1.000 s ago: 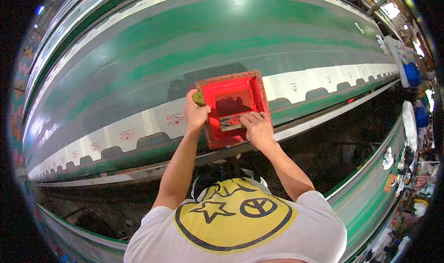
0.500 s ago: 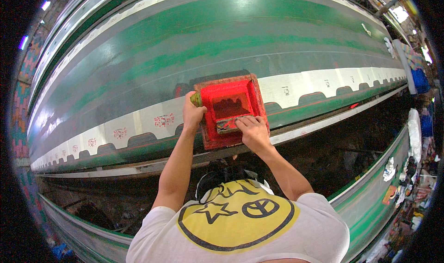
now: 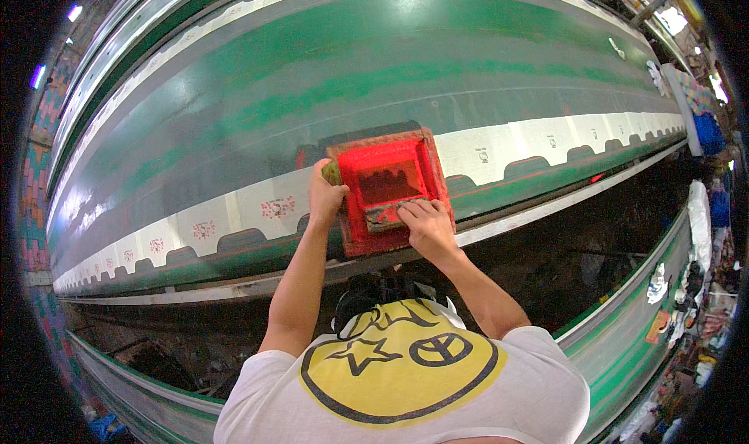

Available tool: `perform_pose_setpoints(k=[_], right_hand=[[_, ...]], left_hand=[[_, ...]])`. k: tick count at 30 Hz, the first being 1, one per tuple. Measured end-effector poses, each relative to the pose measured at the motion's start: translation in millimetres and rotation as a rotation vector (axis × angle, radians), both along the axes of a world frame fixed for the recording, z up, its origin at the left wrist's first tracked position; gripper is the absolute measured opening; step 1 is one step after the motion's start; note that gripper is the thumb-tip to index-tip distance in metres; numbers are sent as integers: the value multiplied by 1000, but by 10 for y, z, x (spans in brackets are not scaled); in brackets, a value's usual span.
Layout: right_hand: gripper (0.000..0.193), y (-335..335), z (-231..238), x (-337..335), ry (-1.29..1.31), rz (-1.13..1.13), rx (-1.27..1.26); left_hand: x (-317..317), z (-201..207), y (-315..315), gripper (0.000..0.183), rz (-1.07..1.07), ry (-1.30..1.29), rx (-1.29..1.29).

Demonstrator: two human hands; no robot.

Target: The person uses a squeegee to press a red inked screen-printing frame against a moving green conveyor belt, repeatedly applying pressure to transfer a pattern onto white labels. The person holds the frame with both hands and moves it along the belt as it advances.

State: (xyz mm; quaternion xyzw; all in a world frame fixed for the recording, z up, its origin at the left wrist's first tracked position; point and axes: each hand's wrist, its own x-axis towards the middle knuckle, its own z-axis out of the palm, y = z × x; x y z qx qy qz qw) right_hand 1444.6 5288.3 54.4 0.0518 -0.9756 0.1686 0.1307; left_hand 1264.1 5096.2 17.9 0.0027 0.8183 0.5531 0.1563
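Note:
A square screen-printing frame (image 3: 436, 157) with a red-stained wooden rim lies over the row of white cloth pieces (image 3: 186, 238) along the table's near edge. Bright red ink coats its inside, around a darker patch of mesh. My left hand (image 3: 326, 198) is closed round the frame's left side, by a greenish wrapping (image 3: 333, 172). With bent fingers, my right hand (image 3: 427, 224) grips a squeegee (image 3: 382, 216), a worn, ink-smeared block at the near end of the mesh. The cloth directly under the frame is hidden.
Left of the frame, the cloth pieces carry red-and-black prints (image 3: 278, 207); those on the right show small black prints (image 3: 483, 155). The long green-grey table (image 3: 374, 65) has a pale rail (image 3: 538, 215) along its near side. Another green table (image 3: 616, 366) stands behind me at right.

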Motion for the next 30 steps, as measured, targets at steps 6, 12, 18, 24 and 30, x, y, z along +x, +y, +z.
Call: perform_pose_setpoints(k=[6, 12, 18, 24, 30], right_hand=[[26, 148, 124, -248, -47, 35, 21], [22, 382, -43, -1124, -7, -18, 98], [27, 203, -195, -679, -41, -7, 92], [32, 151, 105, -168, -122, 73, 9], [25, 338, 134, -1042, 0, -6, 39]], left_hand=[[24, 58, 7, 77, 7, -17, -33], [-5, 2, 35, 78, -33, 14, -94], [-19, -170, -51, 78, -23, 59, -92], [17, -164, -41, 78, 1, 4, 19], [-14, -241, -38, 76, -34, -4, 11]])
